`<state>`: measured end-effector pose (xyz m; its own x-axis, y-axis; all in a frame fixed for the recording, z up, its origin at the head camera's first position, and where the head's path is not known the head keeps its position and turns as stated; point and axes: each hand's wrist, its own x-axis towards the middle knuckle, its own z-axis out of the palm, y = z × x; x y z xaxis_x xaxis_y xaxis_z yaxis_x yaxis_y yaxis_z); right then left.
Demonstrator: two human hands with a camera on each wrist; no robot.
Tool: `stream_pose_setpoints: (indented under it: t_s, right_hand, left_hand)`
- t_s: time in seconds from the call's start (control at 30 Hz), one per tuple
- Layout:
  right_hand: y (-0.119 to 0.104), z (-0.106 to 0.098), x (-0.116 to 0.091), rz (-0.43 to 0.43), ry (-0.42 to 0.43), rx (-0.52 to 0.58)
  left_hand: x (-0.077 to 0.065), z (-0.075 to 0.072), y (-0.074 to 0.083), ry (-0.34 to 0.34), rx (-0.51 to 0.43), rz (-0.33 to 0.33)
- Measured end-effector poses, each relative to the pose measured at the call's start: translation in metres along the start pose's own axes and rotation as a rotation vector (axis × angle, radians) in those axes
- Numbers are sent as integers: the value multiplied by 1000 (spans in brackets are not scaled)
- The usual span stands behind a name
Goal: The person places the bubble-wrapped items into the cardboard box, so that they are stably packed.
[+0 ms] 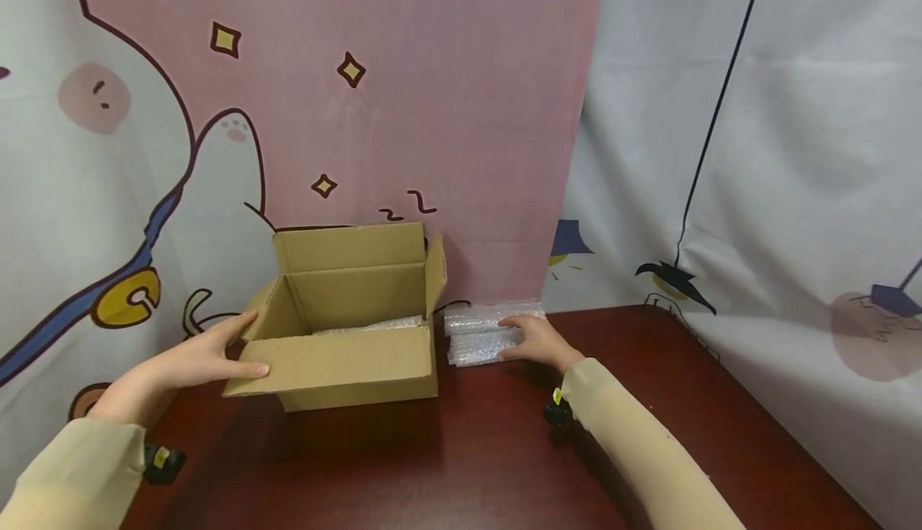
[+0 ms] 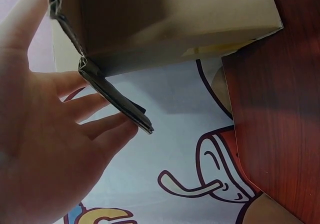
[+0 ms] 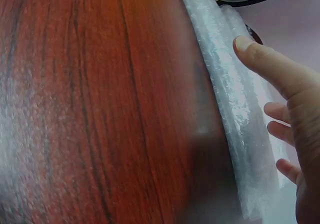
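Note:
An open cardboard box (image 1: 360,362) stands on the table with its flaps spread. My left hand (image 1: 205,354) is at its left corner, thumb reaching over the front flap (image 1: 346,356). In the left wrist view, the fingers (image 2: 107,129) of that hand lie fairly straight against a side flap (image 2: 120,101). Some clear bubble wrap (image 1: 374,325) shows inside the box. To the box's right is a stack of folded bubble wrap (image 1: 475,338). Over its right end is my right hand (image 1: 539,342), thumb and fingers spread apart, close to the wrap in the right wrist view.
The dark red wooden table (image 1: 497,458) extends in front of the box and to the right. Behind it hangs a pink and white printed cloth (image 1: 468,114), close to the box's back flap. More white cloth (image 1: 792,194) runs along the table's right edge.

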<state>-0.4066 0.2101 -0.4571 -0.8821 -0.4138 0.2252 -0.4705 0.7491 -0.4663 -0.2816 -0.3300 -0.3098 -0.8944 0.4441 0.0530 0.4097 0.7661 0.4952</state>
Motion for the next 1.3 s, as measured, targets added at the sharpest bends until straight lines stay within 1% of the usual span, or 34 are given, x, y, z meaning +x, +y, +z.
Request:
stream_pose_setpoints:
  t_s: [0.17, 0.27, 0.5, 0.7, 0.97, 1.07, 1.23, 1.3]
  right_hand:
    - [0, 1, 3, -28, 0, -127]
    - [0, 2, 4, -26, -5, -152]
    - [1, 3, 1, -24, -30, -143]
    - [0, 3, 2, -21, -43, -157]
    - [-3, 4, 2, -17, -68, -109]
    - [-2, 5, 3, -37, -68, -111]
    - [-1, 8, 5, -102, -58, -142]
    - [-1, 9, 6, -111, -56, -146]
  left_hand:
    - [0, 0, -2, 1, -8, 0]
    - [0, 0, -2, 2, -11, 1]
    - [0, 1, -1, 4, -13, 10]
    - [0, 0, -1, 6, -8, 0]
    - [0, -1, 0, 5, -7, -2]
    - [0, -1, -1, 5, -10, 1]
    - [0, -1, 0, 4, -12, -3]
    - [0, -1, 1, 4, -15, -4]
